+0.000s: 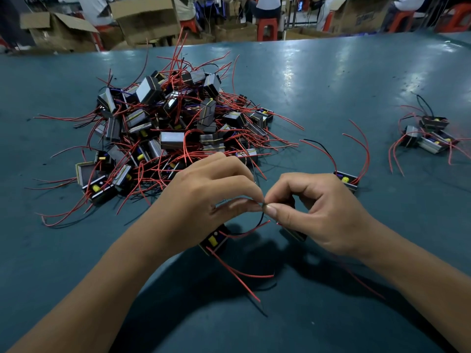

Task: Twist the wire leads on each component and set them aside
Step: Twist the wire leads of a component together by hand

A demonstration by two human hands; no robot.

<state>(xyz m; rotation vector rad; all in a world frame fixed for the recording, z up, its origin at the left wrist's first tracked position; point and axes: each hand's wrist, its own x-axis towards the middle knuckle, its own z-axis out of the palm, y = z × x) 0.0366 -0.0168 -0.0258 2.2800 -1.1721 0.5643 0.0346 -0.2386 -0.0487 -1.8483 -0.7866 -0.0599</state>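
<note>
Near the front edge of the teal surface [331, 85], both hands meet: left hand [214, 197] and right hand [316, 212] each pinch fine wire leads [262, 205] fingertip to fingertip above one component [214, 241]. A large pile [173, 123] lies behind; about four finished pieces [428, 135] sit far right, one loose component [348, 180] nearer.

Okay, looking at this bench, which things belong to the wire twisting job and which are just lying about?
Job: left hand and right hand pinching thin wire leads; black yellow-marked component beneath; big untwisted pile; small set-aside group; single component.
Lying about: cardboard boxes; red plastic stools.
</note>
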